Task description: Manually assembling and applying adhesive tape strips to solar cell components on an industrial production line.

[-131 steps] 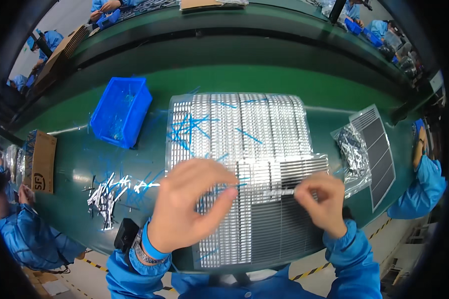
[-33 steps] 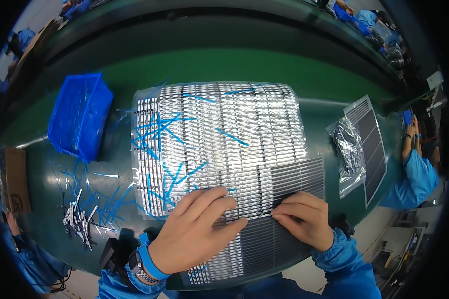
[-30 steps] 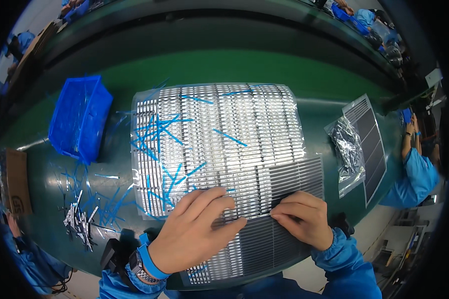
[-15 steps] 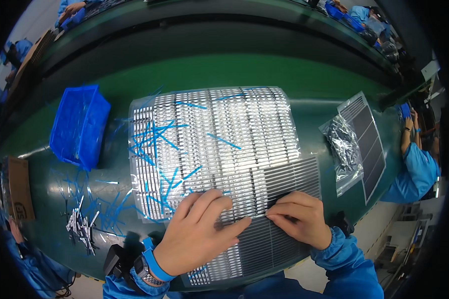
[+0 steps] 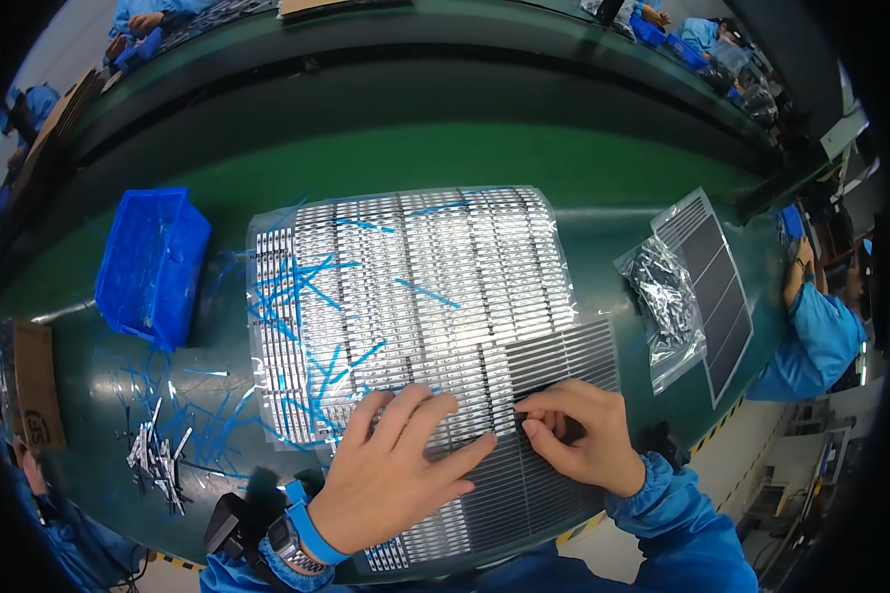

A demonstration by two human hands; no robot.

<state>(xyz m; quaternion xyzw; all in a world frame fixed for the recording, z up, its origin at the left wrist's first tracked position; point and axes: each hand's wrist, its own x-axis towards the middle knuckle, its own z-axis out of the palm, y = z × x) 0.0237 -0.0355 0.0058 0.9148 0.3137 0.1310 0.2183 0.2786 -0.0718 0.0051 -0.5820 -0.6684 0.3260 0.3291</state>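
A large dark ribbed mat (image 5: 564, 361) lies on the green table, most of it filled with rows of small silvery strips (image 5: 415, 287). My left hand (image 5: 391, 469) lies flat on the filled rows near the front, fingers spread. My right hand (image 5: 578, 435) pinches a thin silvery strip at the boundary between the filled rows and the bare dark ribs. Several loose blue strips (image 5: 297, 296) lie scattered over the mat's left part.
A blue plastic bin (image 5: 153, 262) stands at the left. Loose silvery strips (image 5: 158, 460) and blue strips litter the table in front of it. A clear bag of silvery parts (image 5: 667, 301) and a second dark ribbed mat (image 5: 717, 287) lie at the right. A person in blue (image 5: 816, 331) works at far right.
Both hands have come down from raised, apart positions onto the mat's front part. In the last second they barely move; the view has shifted slightly.
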